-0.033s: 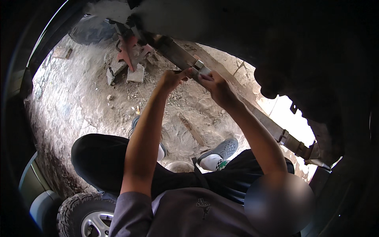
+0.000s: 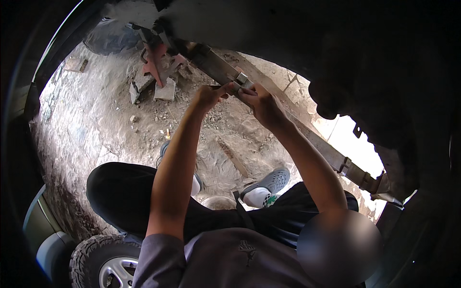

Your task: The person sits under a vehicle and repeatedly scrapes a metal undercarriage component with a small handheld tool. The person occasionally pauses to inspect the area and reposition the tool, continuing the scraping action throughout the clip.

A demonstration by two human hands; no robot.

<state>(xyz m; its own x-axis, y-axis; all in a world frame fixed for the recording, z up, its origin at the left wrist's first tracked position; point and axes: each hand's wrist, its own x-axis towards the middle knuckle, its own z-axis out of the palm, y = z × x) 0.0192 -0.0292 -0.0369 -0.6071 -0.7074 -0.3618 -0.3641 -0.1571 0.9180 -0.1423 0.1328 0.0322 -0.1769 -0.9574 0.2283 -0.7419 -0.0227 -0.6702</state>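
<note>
A long metal leaf spring (image 2: 218, 67) runs slantwise from the upper left to the lower right under a dark vehicle body. Around it sits a shiny metal clip (image 2: 241, 78). My left hand (image 2: 210, 98) is at the spring's near edge, its thumb tip beside the clip and its other fingers curled below. Just right of the clip, my right hand (image 2: 264, 104) is closed, with thumb and fingertips pinched against the spring. Whatever small part either hand grips is hidden by the fingers.
A red stand (image 2: 154, 62) rises by a pale block (image 2: 165, 89) at the upper left. At the lower left is a wheel with a knobbly tyre (image 2: 81, 261). Dark bodywork hangs over the right side. A rusty strip (image 2: 232, 157) lies on the dirt ground near my feet.
My right hand's fingertips have shifted slightly up and left, closer to the clip. My left hand has stayed where it was.
</note>
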